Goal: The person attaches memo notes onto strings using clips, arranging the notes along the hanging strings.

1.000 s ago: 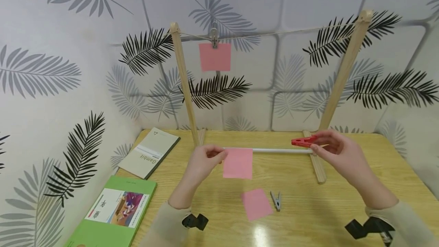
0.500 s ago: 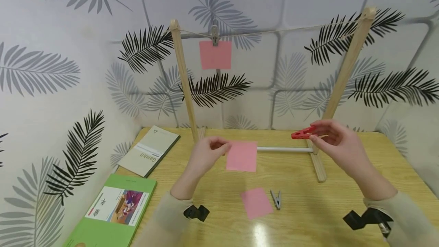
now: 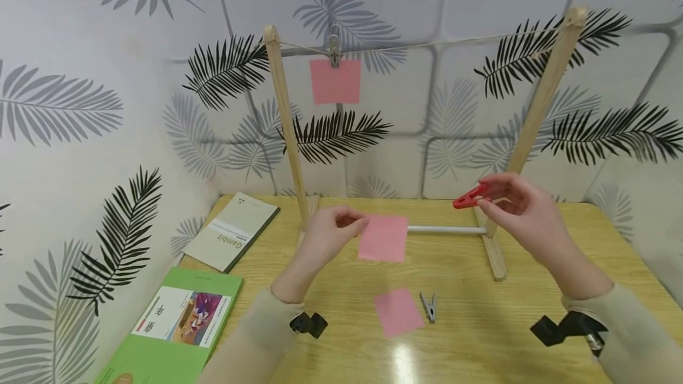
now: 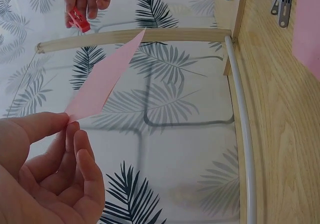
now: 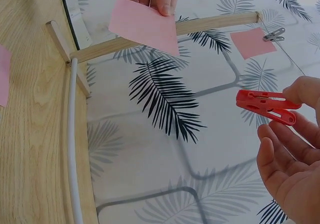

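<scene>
My left hand (image 3: 332, 234) pinches a square pink sticky note (image 3: 384, 238) by its upper left corner, raised over the table. Thumb and forefinger grip that corner in the left wrist view, and the note (image 4: 107, 79) slants away from them. On the right, my right hand (image 3: 525, 209) holds a red clothespin (image 3: 469, 197) between thumb and fingers, its nose toward the left. In the right wrist view the clothespin (image 5: 265, 104) has its handles within the grip. Another pink note (image 3: 335, 82) hangs from the string by a grey clothespin (image 3: 334, 52).
A wooden frame with a left post (image 3: 285, 123), a right post (image 3: 544, 99) and a white rod (image 3: 445, 229) stands at the back. On the table (image 3: 480, 336) lie a pink note (image 3: 399, 313) and a grey clothespin (image 3: 429, 307). A green book (image 3: 176, 313) and a grey book (image 3: 232, 231) lie left.
My left hand has moved up and to the right with the pink note. My right hand has risen a little, the red clothespin tilting in it.
</scene>
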A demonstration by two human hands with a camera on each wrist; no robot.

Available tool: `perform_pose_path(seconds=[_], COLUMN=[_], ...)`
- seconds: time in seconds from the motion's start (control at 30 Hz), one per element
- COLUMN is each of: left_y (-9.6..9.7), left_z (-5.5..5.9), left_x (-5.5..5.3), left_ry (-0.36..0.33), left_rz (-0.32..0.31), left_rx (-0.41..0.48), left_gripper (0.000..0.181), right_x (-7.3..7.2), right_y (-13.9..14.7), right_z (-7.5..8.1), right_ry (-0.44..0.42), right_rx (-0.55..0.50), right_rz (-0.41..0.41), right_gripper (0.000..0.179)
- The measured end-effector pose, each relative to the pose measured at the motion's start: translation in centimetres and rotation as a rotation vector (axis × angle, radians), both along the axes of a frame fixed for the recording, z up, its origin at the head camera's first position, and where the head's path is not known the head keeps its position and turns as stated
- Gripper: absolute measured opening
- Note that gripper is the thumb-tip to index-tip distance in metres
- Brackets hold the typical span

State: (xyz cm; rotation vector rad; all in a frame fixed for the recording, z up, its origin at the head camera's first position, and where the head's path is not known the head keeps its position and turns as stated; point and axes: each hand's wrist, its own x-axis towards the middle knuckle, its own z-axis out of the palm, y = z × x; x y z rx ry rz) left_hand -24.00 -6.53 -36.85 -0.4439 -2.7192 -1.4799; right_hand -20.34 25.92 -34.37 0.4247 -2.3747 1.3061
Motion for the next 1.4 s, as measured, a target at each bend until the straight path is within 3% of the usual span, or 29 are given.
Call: perform_pose_path(seconds=[0.3, 0.8, 1.0, 1.4], left_y=[0.4, 0.6, 0.1, 0.4], left_z=[0.3, 0.6, 1.5, 3.6], left_x=[-0.2, -0.3, -0.8, -1.2], left_ry=[-0.018, -0.007, 0.086, 0.068], left_rz=[-0.018, -0.019, 0.007, 0.010], left_rx=[0.043, 0.087, 0.063, 0.122], left_gripper=[0.016, 0.018, 0.016, 0.018], right_x=[-0.7, -1.8, -2.0, -2.6], right_y=[-0.4, -1.9, -2.4, -2.9], right_z=[0.8, 2.9, 3.9, 5.6], right_ry=[-0.016, 0.031, 0.059, 0.084], right_rx=[-0.010, -0.057, -0.102, -0.079], right_rz=[-0.030, 0.007, 0.032, 0.023], right_gripper=[0.037, 0.038, 0.036, 0.036])
